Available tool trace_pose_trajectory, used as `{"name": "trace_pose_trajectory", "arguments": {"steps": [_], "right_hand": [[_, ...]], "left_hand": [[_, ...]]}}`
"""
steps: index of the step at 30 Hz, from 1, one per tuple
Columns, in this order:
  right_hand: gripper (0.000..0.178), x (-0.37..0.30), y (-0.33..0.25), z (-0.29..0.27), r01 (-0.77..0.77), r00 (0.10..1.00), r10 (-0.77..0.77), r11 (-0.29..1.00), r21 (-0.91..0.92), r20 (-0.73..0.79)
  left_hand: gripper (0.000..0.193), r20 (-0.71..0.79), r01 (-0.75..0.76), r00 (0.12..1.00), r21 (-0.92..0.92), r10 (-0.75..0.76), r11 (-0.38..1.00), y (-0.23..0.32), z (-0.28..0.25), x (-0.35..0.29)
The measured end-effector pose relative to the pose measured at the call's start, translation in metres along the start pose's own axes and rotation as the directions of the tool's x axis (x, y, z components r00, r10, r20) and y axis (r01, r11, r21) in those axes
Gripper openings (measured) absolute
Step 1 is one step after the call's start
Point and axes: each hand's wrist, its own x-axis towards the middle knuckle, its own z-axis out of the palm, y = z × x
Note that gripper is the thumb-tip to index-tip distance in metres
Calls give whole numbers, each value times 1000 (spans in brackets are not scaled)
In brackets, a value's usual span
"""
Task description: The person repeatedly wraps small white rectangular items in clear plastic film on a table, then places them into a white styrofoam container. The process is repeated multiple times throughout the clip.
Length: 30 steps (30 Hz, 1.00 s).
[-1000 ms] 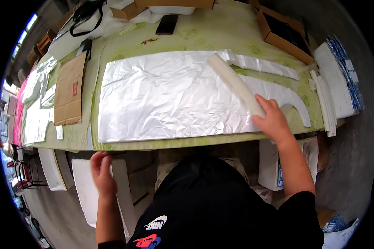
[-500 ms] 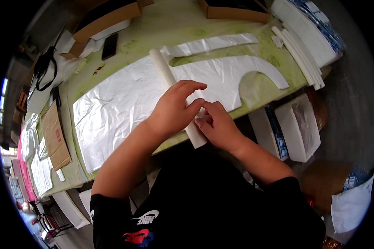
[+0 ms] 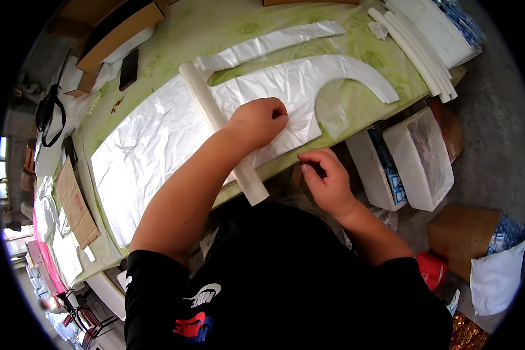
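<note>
A thin, crinkled white plastic sheet (image 3: 140, 154), cut with a long strap and a curved arm, lies spread on the table. Across it rests a whitish tube or roll (image 3: 201, 96), its near end jutting past the table edge. My left hand (image 3: 256, 122) is closed just right of the tube, above the sheet; what its curled fingers hold, if anything, is hidden. Beyond the table's front edge, my right hand (image 3: 331, 184) has thumb and forefinger drawn close together, the other fingers curled; anything between them is too small to make out.
Several white tubes (image 3: 417, 55) lie at the table's right end beside a white box (image 3: 431, 35). A dark phone (image 3: 129, 70) and an open cardboard box (image 3: 119, 38) are far left. Flattened cardboard (image 3: 76, 204) sits at left. White bins (image 3: 420, 160) stand below the table at right.
My hands were together over the tube and are now apart. The left closed and moved slightly to the sheet; the right drew back right and toward me. The view shifted slightly.
</note>
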Motion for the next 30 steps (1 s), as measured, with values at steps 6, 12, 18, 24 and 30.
{"name": "trace_pose_trajectory", "arguments": {"steps": [6,12,18,24,30], "right_hand": [[31,53,-7,-10,482,876,-442,779,-402,193],[50,163,45,-29,151,949,-315,430,-890,9],[66,135,2,-4,591,742,-597,368,-718,305],[65,122,25,-19,466,806,-585,531,-708,92],[69,109,35,-27,260,905,-423,620,-740,-36]], "left_hand": [[22,-48,71,995,-338,-92,938,-11,-16,-14],[32,91,121,991,-282,-99,952,2,-19,-23],[37,-214,-126,969,-861,-125,493,11,-18,-19],[15,-342,-287,922,-918,-181,273,-23,-57,-67],[37,-372,-63,809,-825,-456,561,-101,-96,-147]]}}
